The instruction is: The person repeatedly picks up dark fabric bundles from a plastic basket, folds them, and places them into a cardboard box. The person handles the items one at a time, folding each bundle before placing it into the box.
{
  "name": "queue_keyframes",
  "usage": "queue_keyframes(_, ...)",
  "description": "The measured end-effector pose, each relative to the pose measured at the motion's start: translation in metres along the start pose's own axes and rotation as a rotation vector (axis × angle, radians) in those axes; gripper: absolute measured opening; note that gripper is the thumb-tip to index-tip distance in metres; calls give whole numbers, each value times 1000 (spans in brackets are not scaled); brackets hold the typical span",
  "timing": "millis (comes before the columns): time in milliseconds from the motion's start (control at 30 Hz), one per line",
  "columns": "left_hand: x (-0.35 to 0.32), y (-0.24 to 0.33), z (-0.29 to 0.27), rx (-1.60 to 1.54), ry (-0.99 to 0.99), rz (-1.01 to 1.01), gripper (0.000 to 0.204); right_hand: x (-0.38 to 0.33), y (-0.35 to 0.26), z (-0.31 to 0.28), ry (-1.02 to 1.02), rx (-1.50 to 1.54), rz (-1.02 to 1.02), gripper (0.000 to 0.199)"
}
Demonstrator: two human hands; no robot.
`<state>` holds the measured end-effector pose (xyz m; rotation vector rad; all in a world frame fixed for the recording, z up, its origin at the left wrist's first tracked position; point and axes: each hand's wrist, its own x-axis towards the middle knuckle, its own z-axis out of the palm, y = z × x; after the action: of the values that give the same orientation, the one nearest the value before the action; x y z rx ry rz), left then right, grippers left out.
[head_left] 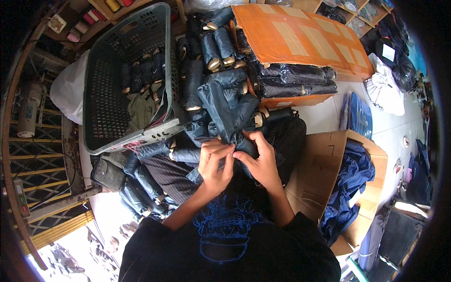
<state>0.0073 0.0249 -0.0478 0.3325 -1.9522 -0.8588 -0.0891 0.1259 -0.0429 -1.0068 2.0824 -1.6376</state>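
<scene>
Two hands, the left hand (213,162) and the right hand (260,162), meet on one dark folded umbrella (228,110). Just left of that umbrella stands one grey plastic basket (101,84), with several rolled dark umbrellas inside; the exact number cannot be told. Beyond the umbrella lies one flat orange cardboard box (300,37), and under its near edge sit about three wrapped umbrellas (298,80). Right of the umbrella stands one open brown carton (317,174) holding one heap of blue cloth (350,183). Many more rolled umbrellas lie around it, too crowded to count.
</scene>
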Motion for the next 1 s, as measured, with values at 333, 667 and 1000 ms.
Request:
queue_keyframes(333, 3, -2, 9, -764, 188, -619, 40, 0, -11, 1, 4, 19, -14, 30)
queue_keyframes(667, 7, -7, -9, -1223, -206, -926, 54, 1, -14, 3, -23, -23, -196, 35)
queue_keyframes(1000, 1, -13, -21, -1250, -112, -1032, 54, -5, -12, 12, -147, 383, 32, 55)
